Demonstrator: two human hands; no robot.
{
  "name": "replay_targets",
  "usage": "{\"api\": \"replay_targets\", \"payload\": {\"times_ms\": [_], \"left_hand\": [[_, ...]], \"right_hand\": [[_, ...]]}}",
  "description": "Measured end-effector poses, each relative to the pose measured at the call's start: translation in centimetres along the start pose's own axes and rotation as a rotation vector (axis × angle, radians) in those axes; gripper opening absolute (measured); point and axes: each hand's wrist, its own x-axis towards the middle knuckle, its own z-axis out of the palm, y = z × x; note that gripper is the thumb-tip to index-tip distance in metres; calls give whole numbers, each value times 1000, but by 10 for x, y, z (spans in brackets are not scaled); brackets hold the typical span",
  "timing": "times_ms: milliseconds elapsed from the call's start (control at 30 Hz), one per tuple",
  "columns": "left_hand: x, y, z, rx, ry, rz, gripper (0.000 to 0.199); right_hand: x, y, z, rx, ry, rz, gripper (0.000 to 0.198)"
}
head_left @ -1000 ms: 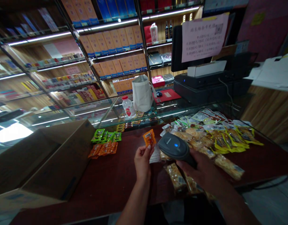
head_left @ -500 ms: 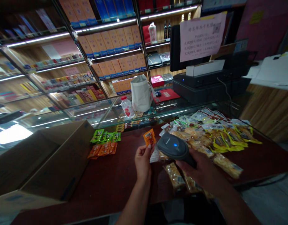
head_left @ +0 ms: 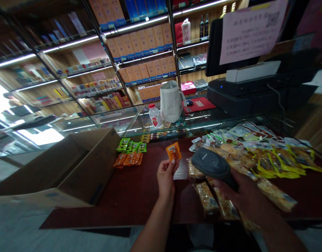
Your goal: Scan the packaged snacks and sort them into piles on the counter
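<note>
Mid-frame, a small orange packet (head_left: 174, 152) is pinched low by the left hand (head_left: 166, 177), likely so its striped code (head_left: 172, 148) is left bare. Beside it, a dark scanner (head_left: 210, 163) is gripped in the right hand (head_left: 239, 190). Green packets (head_left: 133, 146) and more orange ones (head_left: 128, 159) are grouped left of centre, perhaps by colour, on the red table (head_left: 136, 199). Lit shelves (head_left: 194, 76) are seen up top.

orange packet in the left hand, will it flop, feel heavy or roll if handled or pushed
The orange packet probably feels light: it is small and the left hand pinches it at its lower edge. It seems fairly stiff, since it stands up from that grip without drooping. Being flattish, it would likely slide rather than roll.
</note>
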Motion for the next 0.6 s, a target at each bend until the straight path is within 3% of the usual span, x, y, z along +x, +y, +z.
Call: {"api": "replay_targets", "payload": {"times_ms": [100, 233, 367, 467, 600], "left_hand": [[15, 20, -32, 24, 94, 63, 40], [42, 63, -92, 67, 257, 153, 33], [72, 110, -137, 279, 374, 100, 15], [93, 137, -151, 405, 396, -1, 12], [110, 150, -153, 486, 391, -71, 17]], "right_hand": [[-1, 15, -2, -5, 35, 22, 42], [2, 27, -9, -50, 69, 42, 41], [4, 16, -13, -82, 82, 85, 41], [3, 6, -13, -88, 81, 138, 37], [3, 6, -13, -80, 58, 120, 37]]}}
